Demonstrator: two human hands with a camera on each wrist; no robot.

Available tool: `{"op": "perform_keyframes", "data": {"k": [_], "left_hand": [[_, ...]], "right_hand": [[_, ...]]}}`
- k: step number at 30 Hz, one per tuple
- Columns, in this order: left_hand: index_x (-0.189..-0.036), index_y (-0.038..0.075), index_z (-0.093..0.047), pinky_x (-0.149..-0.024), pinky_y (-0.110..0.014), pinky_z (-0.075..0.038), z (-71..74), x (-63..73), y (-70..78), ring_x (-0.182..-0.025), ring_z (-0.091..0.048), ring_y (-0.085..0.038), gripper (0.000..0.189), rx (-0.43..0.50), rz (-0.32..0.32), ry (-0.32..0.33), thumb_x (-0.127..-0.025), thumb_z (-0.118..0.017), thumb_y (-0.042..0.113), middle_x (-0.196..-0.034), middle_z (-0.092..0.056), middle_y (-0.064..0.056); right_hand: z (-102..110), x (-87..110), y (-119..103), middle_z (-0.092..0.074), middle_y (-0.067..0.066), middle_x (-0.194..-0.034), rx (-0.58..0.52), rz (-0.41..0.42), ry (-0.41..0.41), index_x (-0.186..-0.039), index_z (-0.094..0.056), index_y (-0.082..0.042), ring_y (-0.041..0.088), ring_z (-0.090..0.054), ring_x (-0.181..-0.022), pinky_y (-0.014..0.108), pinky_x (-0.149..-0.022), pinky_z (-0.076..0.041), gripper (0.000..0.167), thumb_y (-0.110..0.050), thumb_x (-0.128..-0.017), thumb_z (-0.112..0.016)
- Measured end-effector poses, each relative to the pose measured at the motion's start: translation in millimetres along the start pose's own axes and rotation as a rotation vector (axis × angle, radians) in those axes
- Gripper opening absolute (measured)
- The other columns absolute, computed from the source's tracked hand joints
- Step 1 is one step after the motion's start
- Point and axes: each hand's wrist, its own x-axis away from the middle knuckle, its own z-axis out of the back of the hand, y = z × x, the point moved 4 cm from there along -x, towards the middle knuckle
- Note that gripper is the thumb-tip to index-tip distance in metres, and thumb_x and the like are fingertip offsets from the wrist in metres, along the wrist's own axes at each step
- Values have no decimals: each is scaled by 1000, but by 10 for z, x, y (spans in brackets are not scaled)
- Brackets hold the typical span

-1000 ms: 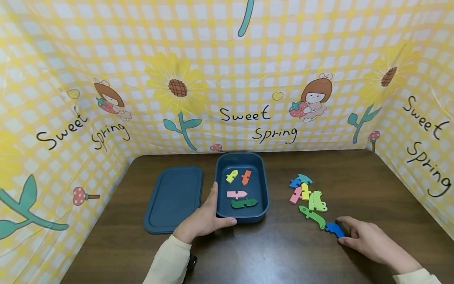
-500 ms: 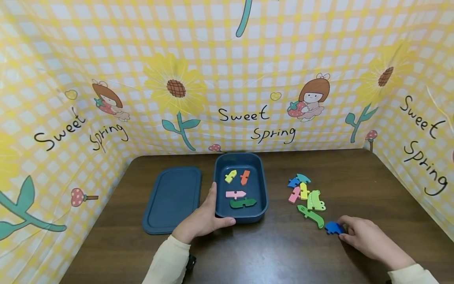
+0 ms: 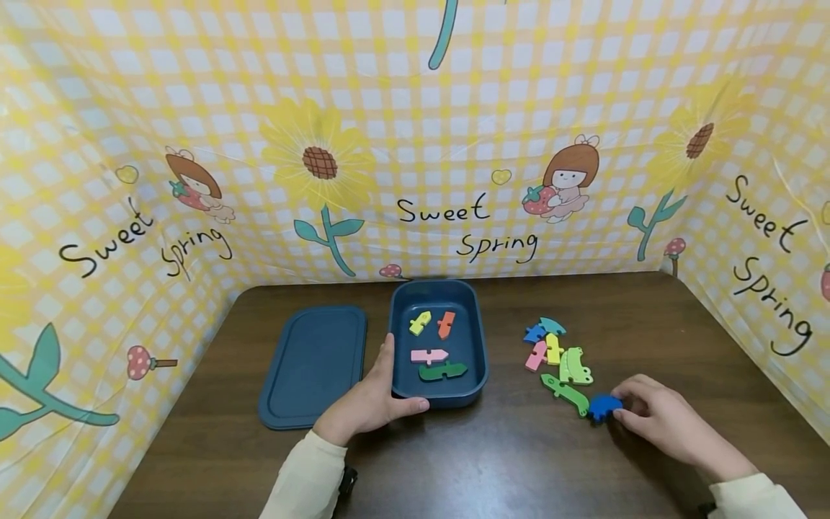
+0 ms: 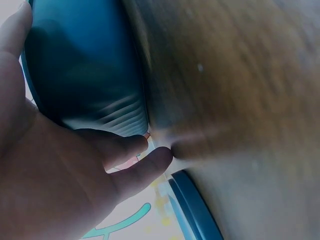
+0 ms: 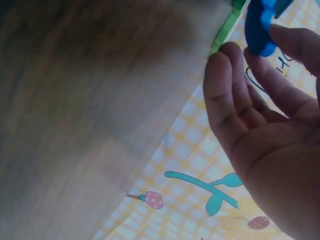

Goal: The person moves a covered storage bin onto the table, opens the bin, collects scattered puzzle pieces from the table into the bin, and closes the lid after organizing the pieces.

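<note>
My right hand (image 3: 671, 427) pinches a blue puzzle piece (image 3: 604, 408) with a bumpy edge between thumb and fingertips. In the right wrist view the blue piece (image 5: 260, 27) stands up at the fingertips, its far end cut off by the frame. Just left of it lies a long green puzzle piece (image 3: 565, 394). My left hand (image 3: 369, 404) rests against the near left corner of a dark blue box (image 3: 480, 346), thumb along the front and fingers along the left wall. Inside the box are a yellow piece (image 3: 420, 323), an orange piece (image 3: 446, 325), a pink piece (image 3: 429, 356) and a dark green piece (image 3: 444, 371).
Farther back on the right, a light green frog-like piece (image 3: 573, 366) lies among yellow (image 3: 553, 349), pink (image 3: 536, 356), blue (image 3: 534, 333) and teal (image 3: 553, 326) pieces. A dark blue lid (image 3: 314, 366) lies left of the box. Checked cloth (image 3: 441, 144) walls the brown table (image 3: 493, 461).
My right hand has tilted the blue piece up and shifted it slightly left, to the end of the long green piece. My left hand stays at the box.
</note>
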Motion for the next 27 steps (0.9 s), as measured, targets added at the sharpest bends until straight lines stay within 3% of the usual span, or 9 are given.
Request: {"op": "perform_keyframes", "data": {"k": [2,5,9,15,18,24,27], "left_hand": [[-162,16,13,-111,-59,-30,-1,3,-4,-149,-18,-36,132,1,0,1,-79,-79,61,-168,3,-11],[-162,16,13,-111,-59,-30,0,7,-12,-149,-18,-36,132,4,3,1,-79,-79,61,-168,3,-11],[-162,17,13,-111,-60,-30,3,10,-20,-149,-17,-37,132,9,12,2,-79,-79,62,-168,2,-12],[-162,16,13,-110,-60,-31,9,21,-7,-149,-19,-37,130,17,9,3,-80,-80,58,-168,2,-11],[-162,16,12,-110,-61,-31,11,23,6,-148,-20,-38,129,20,9,4,-81,-80,56,-168,2,-11],[-162,16,12,-110,-61,-31,6,21,21,-148,-20,-38,129,21,3,-3,-82,-80,55,-168,1,-12],[-162,15,12,-110,-61,-31,1,21,19,-148,-20,-38,129,14,0,-3,-81,-80,56,-168,1,-12]], "right_hand": [[9,-8,-14,-63,2,-110,2,9,26,-99,-71,-13,5,-58,-80,28,-64,-49,16,-10,-86,-80],[22,-26,-34,-59,14,-129,3,-3,39,-102,-72,-13,25,-64,-100,41,-76,-53,16,-13,-88,-79],[28,-64,-53,-47,23,-144,-10,-12,40,-105,-72,-11,48,-54,-120,60,-87,-47,18,-15,-89,-79],[4,-134,-65,-40,28,-149,-39,9,34,-104,-72,-11,56,-43,-127,67,-90,-41,19,-12,-88,-80],[-21,-158,-85,-44,25,-146,-35,33,35,-104,-72,-13,53,-46,-126,64,-90,-43,19,-13,-87,-80],[-48,-193,-189,-57,12,-130,-11,120,86,-106,-75,-15,32,-60,-111,28,-85,-48,24,-12,-84,-83],[-61,-231,-251,-58,8,-123,-40,138,92,-108,-75,-14,26,-59,-104,24,-80,-50,27,-10,-83,-84]]}}
